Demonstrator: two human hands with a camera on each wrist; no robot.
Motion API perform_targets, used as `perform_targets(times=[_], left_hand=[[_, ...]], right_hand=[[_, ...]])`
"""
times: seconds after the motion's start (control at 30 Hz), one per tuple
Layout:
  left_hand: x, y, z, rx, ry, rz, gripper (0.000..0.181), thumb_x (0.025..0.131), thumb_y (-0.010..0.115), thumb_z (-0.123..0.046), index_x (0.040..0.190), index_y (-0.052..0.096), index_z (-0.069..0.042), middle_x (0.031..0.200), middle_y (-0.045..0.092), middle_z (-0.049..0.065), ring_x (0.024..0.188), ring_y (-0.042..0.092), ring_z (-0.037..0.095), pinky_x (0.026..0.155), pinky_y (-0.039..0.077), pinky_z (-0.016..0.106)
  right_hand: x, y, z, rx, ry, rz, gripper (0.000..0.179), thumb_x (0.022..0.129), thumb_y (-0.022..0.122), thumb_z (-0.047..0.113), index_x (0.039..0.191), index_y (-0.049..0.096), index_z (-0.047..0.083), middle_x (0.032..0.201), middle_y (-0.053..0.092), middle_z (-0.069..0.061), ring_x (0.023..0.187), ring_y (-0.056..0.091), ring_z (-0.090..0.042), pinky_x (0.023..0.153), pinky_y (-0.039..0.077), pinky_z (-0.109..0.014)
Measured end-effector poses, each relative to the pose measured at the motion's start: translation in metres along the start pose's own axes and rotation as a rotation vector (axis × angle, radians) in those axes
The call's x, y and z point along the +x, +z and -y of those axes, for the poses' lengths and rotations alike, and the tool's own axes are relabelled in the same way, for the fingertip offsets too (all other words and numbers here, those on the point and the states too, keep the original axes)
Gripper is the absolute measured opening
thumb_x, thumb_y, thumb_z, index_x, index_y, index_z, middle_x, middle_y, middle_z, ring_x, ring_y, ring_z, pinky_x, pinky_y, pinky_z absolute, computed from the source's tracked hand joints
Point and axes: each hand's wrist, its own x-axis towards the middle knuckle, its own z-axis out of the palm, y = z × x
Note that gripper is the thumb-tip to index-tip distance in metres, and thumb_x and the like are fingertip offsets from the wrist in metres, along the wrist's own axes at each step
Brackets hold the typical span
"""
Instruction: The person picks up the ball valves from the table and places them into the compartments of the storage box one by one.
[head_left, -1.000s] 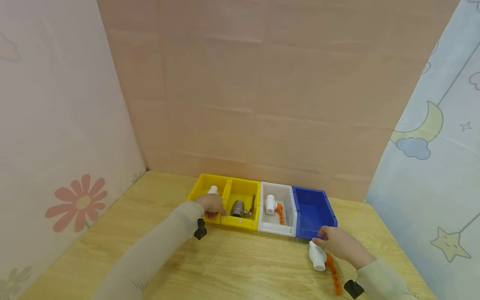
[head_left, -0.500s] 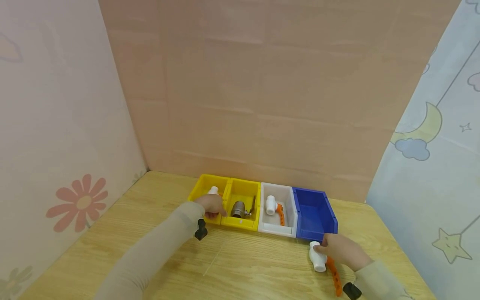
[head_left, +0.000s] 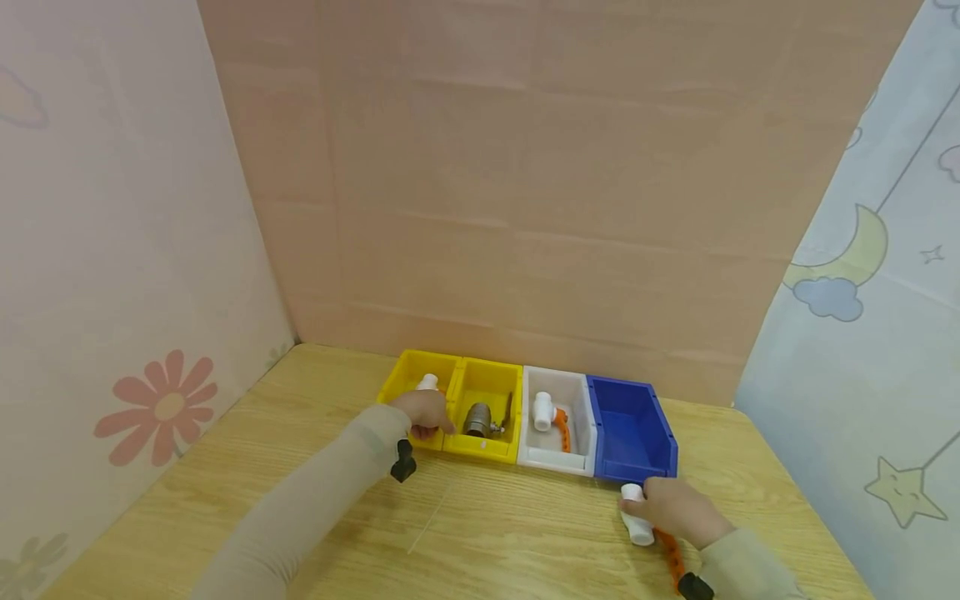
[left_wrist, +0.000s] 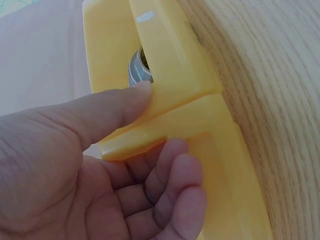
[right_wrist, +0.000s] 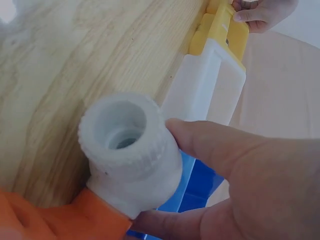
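Observation:
My right hand (head_left: pixel 681 508) pinches a white plastic ball valve (head_left: pixel 638 530) with an orange lever handle (head_left: pixel 670 552), on the table in front of the blue bin (head_left: pixel 628 473). In the right wrist view, the thumb lies against the white body of the valve and a finger reaches behind it. My left hand (head_left: pixel 423 411) grips the adjoining walls of the two yellow bins (left_wrist: pixel 185 117), thumb over the right one and fingers curled into the left one. A metal valve (head_left: pixel 477 419) lies in the right yellow bin. Another white valve (head_left: pixel 427 382) shows in the left one, partly hidden by that hand.
Between the yellow and blue bins stands a white bin (head_left: pixel 555 460), holding a white valve with an orange handle (head_left: pixel 543 412). The bins form a row near the back of the wooden table (head_left: pixel 480 542). Patterned sheets hang at both sides.
My right hand has come down onto the ball valve and taken hold of it, its thumb now across the white body. The left hand keeps its place at the yellow bins.

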Motion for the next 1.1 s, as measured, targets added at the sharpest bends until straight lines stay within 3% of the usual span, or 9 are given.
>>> perform_targets(times=[0.57, 0.8, 1.1], left_hand=[[0.000, 0.000, -0.001, -0.008, -0.004, 0.008, 0.031, 0.091, 0.068, -0.029, 0.068, 0.060, -0.010, 0.055, 0.044, 0.000, 0.050, 0.044, 0.012, 0.049, 0.043, 0.023], [0.002, 0.000, 0.000, -0.003, -0.003, 0.002, 0.032, 0.091, 0.068, -0.030, 0.067, 0.060, -0.011, 0.054, 0.043, -0.001, 0.049, 0.043, 0.012, 0.049, 0.043, 0.024], [0.001, 0.000, 0.001, -0.001, -0.005, 0.006, 0.033, 0.090, 0.069, -0.030, 0.066, 0.060, -0.010, 0.053, 0.043, -0.001, 0.048, 0.042, 0.012, 0.048, 0.042, 0.023]], right_hand=[[0.002, 0.011, -0.001, 0.031, 0.023, 0.021, 0.055, 0.084, 0.068, 0.050, 0.093, 0.061, -0.005, 0.073, 0.055, -0.005, 0.061, 0.051, -0.019, 0.054, 0.043, -0.031], [0.004, 0.011, -0.002, 0.040, 0.044, 0.046, 0.065, 0.079, 0.073, 0.051, 0.100, 0.059, -0.008, 0.079, 0.057, -0.007, 0.068, 0.052, -0.020, 0.060, 0.045, -0.034], [0.003, 0.012, -0.003, 0.059, 0.030, 0.026, 0.056, 0.077, 0.077, 0.045, 0.092, 0.058, -0.006, 0.076, 0.055, -0.006, 0.065, 0.051, -0.019, 0.058, 0.042, -0.031]])
